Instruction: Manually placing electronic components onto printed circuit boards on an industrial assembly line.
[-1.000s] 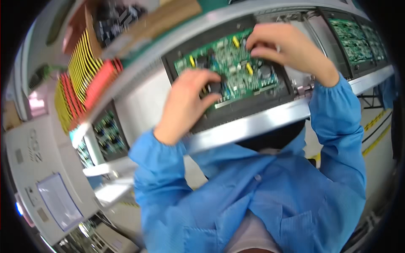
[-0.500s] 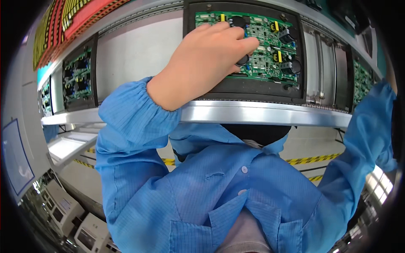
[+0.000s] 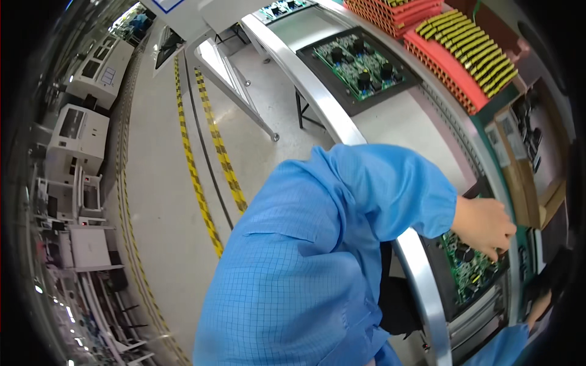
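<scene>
My left hand rests over a green circuit board in a dark carrier frame on the conveyor at right. Its fingers curve down at the board's far edge; the thumb stands apart from them, and no held thing shows. Black round capacitors and small yellow parts stand on this board. At the dim lower right edge, my right hand reaches away from the board; its fingers are lost in shadow. Farther along the conveyor lies another circuit board in a dark frame.
A silver conveyor rail runs between my body and the boards. Beyond the line sit red trays with yellow-and-black strips and a cardboard box holding black parts. White machines and yellow-black floor tape lie to the left.
The view has swung left, bringing the aisle and machines into sight. My left hand stays over its board, now near the board's far edge. My right arm remains stretched out at the picture's edge.
</scene>
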Available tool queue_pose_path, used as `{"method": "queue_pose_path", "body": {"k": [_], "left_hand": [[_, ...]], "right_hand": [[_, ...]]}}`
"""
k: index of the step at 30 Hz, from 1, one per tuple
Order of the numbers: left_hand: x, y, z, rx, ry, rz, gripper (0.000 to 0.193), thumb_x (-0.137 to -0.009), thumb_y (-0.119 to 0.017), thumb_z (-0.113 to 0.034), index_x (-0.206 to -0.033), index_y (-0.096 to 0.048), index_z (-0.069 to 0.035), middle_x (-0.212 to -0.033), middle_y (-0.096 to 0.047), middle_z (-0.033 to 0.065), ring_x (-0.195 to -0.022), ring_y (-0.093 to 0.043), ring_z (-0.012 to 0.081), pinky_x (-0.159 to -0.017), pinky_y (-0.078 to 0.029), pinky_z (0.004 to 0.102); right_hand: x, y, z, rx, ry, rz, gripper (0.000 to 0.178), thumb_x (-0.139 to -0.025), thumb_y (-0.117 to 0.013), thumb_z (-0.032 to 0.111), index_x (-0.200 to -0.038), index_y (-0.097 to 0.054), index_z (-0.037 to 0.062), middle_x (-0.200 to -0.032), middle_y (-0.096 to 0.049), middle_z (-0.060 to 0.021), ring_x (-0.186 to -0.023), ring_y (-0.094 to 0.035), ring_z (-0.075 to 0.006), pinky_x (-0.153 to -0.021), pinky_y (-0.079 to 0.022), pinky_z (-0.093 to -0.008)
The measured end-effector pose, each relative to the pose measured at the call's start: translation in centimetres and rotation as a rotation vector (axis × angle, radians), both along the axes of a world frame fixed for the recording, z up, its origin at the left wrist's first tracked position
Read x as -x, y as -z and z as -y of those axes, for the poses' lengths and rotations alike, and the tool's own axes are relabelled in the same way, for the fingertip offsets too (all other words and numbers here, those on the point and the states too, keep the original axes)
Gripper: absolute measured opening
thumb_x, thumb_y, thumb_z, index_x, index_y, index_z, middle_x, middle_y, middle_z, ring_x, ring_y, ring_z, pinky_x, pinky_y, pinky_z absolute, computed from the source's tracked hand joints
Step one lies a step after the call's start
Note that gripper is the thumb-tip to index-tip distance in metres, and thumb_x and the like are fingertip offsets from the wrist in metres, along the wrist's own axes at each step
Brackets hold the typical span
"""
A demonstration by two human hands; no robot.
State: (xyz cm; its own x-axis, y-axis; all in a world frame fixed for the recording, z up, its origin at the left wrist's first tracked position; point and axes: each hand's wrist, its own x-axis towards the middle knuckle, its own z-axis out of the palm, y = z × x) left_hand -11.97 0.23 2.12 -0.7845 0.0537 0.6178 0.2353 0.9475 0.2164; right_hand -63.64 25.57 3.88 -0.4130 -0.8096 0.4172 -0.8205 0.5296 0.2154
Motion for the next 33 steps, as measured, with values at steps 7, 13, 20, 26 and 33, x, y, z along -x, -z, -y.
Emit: {"method": "queue_pose_path", "body": {"k": [7, 13, 20, 26, 33], "left_hand": [[-0.2, -1.1, 1.0, -0.038, 0.08, -0.079, 0.037, -0.099, -0.058, -0.049, -0.097, -0.077, -0.017, -0.095, -0.068, 0.0041, -0.086, -0.069, 0.0251, -0.077, -0.052, 0.0432], [0.1, -1.3, 2.1, -0.097, 0.032, -0.022, 0.032, -0.096, -0.063, -0.043, -0.087, -0.075, -0.014, -0.086, -0.065, 0.0036, -0.081, -0.067, 0.0269, -0.073, -0.052, 0.042], [-0.2, -3.1, 2.1, -0.346, 0.092, 0.033, 0.028, -0.097, -0.061, -0.036, -0.088, -0.078, -0.016, -0.09, -0.073, 0.0054, -0.088, -0.07, 0.0302, -0.073, -0.054, 0.0434], [-0.6, -3.3, 1.9, -0.562, 0.089, 0.138, 0.027, -0.096, -0.062, -0.035, -0.095, -0.08, -0.015, -0.09, -0.075, 0.0098, -0.085, -0.071, 0.0292, -0.076, -0.055, 0.0417], [-2.0, -8.1, -0.1, -0.457, 0.14, 0.105, 0.018, -0.092, -0.072, -0.023, -0.102, -0.074, -0.009, -0.078, -0.071, 0.0035, -0.067, -0.063, 0.0148, -0.062, -0.05, 0.0329]], "right_hand": [[19.0, 2.3, -5.9, 0.062, -0.059, 0.036, 0.041, -0.092, -0.068, 0.027, -0.121, -0.067, -0.0015, -0.124, -0.07, -0.0232, -0.112, -0.067, -0.0338, -0.1, -0.05, -0.0404], [16.3, 6.0, 3.4, 0.182, -0.094, 0.352, 0.038, -0.099, -0.053, 0.007, -0.134, -0.063, -0.0025, -0.125, -0.07, -0.0222, -0.114, -0.068, -0.0305, -0.098, -0.053, -0.0371], [17.1, -1.1, -5.5, 0.147, 0.059, 0.276, 0.035, -0.099, -0.06, 0.01, -0.132, -0.064, 0.0019, -0.123, -0.071, -0.0193, -0.114, -0.069, -0.0332, -0.097, -0.053, -0.0397], [9.7, -2.8, -6.7, 0.268, -0.044, 0.221, 0.038, -0.102, -0.06, 0.021, -0.137, -0.063, 0.0049, -0.132, -0.069, -0.0126, -0.124, -0.064, -0.0265, -0.106, -0.046, -0.0339], [-18.7, -9.8, 2.1, 0.816, -0.237, 1.126, 0.043, -0.098, -0.072, 0.021, -0.135, -0.063, 0.0015, -0.12, -0.074, -0.0103, -0.098, -0.07, -0.0136, -0.08, -0.055, -0.0232]]}}
